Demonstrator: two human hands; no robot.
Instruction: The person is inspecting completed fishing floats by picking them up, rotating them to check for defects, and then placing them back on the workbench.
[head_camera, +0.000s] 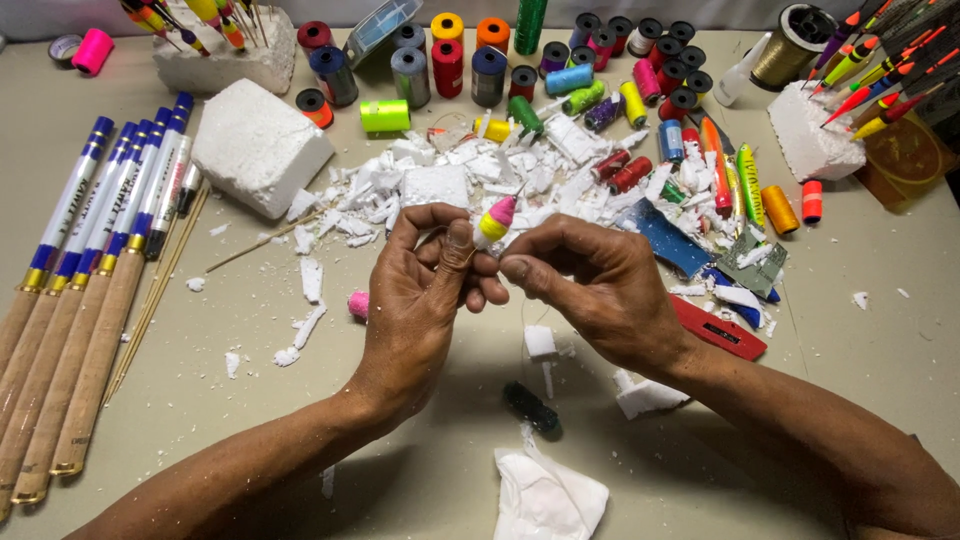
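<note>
1. While both hands meet above the middle of the table (880, 330), the work in hand looks like finishing a small fishing float (496, 219): pink tip, yellow body, held upright between the two hands, just in front of the heap of white foam scraps (470, 180).
2. Left hand (420, 295): fingers curled shut, thumb and forefinger pinching the float's lower end. A firm grip, not a loose one.
3. Right hand (600, 285): closed to a fine pinch just beside the float, thumb against forefinger. It seems to hold a thin thread or line; too fine to be sure.
4. Judgement: a winding or tying step on the float's stem. The next move would call for steady tension from the right hand and a float that does not turn in the left.
5. Around them, head view: a row of thread spools (447, 66) along the far edge, a foam block (258, 145) far left, cork-handled rods (70, 330) lying side by side at the left edge, a red flat tool (720, 330) just right of the right wrist, a small dark spool (530, 408) and a crumpled white cloth (545, 495) near the forearms.
6. A loose pink piece (358, 304) lies on the table just left of the left hand, untouched.
</note>
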